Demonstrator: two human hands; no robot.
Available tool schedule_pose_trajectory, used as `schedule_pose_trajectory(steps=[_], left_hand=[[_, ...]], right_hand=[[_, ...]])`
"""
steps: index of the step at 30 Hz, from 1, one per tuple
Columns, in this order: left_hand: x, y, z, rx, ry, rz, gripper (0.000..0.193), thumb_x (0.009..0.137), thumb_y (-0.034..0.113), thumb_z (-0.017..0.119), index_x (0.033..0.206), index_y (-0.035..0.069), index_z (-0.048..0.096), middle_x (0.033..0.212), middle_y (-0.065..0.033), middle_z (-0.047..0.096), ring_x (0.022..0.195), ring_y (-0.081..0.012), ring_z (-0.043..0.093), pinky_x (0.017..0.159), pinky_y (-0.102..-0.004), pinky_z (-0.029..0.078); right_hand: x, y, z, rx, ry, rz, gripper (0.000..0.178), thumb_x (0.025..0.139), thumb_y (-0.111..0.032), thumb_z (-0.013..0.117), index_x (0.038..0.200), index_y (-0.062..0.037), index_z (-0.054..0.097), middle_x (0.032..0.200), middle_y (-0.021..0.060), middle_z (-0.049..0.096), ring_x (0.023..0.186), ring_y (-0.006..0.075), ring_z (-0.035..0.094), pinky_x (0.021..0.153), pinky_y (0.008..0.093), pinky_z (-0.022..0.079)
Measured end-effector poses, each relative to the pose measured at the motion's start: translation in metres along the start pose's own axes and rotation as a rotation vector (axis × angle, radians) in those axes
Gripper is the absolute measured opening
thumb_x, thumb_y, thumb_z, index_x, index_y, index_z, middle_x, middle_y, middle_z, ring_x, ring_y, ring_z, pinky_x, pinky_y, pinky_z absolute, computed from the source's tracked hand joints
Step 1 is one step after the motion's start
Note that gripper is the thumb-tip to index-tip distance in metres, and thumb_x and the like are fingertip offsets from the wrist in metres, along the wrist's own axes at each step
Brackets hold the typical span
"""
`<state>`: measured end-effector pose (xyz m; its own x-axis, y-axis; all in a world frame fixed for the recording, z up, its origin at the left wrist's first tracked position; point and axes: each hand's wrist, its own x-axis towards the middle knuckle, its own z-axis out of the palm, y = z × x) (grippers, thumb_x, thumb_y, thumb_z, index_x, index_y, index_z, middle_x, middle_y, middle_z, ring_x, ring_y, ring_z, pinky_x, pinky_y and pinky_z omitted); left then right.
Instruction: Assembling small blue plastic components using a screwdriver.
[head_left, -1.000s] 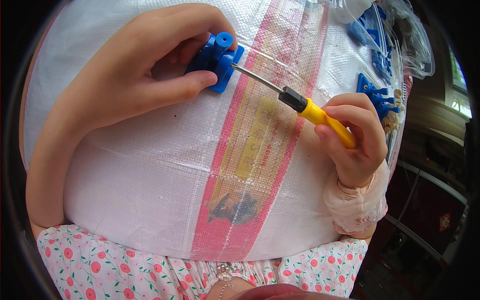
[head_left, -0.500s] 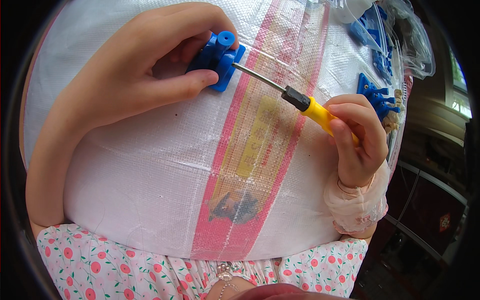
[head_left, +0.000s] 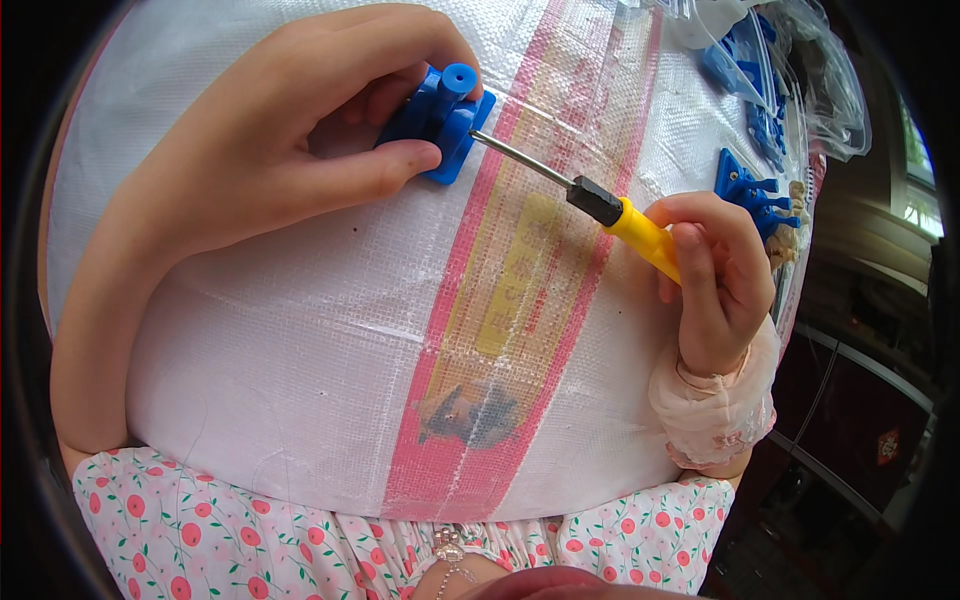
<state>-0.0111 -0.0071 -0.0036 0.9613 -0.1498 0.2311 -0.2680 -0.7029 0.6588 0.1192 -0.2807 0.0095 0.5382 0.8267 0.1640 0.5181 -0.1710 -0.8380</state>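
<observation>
My left hand (head_left: 290, 150) grips a blue plastic part (head_left: 440, 120) with a short round tube on top, pressing it onto a white woven sack (head_left: 300, 340). My right hand (head_left: 715, 270) holds a screwdriver (head_left: 600, 205) by its yellow handle. The metal shaft slants up to the left and its tip meets the right side of the blue part.
The sack has a pink and yellow stripe (head_left: 510, 290) running down its middle. More blue plastic parts (head_left: 750, 185) lie at the right edge, and a clear plastic bag (head_left: 790, 70) with blue pieces sits at the top right. Dark furniture stands at the right.
The fingers of my right hand have shifted their hold on the yellow handle. The left hand and the blue part have stayed in place.
</observation>
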Motion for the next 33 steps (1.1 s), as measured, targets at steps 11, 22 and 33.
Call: schedule_pose_trajectory(steps=[11,22,33], left_hand=[[0.000,-0.001,0.000,-0.011,-0.003,0.004,0.035,0.074,0.002,0.066,0.108,0.005,0.057,0.096,-0.0028,0.057,0.075,-0.0102,0.049,0.060,-0.0209,0.038],[0.001,0.002,-0.001,-0.005,-0.009,0.004,0.035,0.074,0.001,0.066,0.108,0.004,0.057,0.093,-0.0028,0.056,0.073,-0.0100,0.048,0.059,-0.0209,0.038],[0.001,0.001,-0.001,-0.020,-0.011,0.007,0.034,0.074,0.001,0.066,0.107,0.004,0.057,0.093,-0.0034,0.055,0.074,-0.0101,0.048,0.060,-0.0209,0.038]], right_hand=[[0.010,0.007,0.000,-0.005,-0.050,-0.224,0.023,0.079,0.002,0.068,0.101,0.0005,0.059,0.093,0.0086,0.053,0.054,0.0047,0.045,0.050,0.0165,0.035],[0.008,0.010,-0.005,0.022,-0.038,-0.214,0.018,0.081,0.003,0.065,0.098,0.0014,0.059,0.093,0.0103,0.055,0.064,0.0086,0.054,0.056,0.0168,0.040],[0.006,0.003,-0.004,0.024,-0.051,-0.158,0.019,0.080,0.002,0.066,0.098,0.0026,0.060,0.092,0.0112,0.054,0.068,0.0109,0.056,0.059,0.0183,0.043]])
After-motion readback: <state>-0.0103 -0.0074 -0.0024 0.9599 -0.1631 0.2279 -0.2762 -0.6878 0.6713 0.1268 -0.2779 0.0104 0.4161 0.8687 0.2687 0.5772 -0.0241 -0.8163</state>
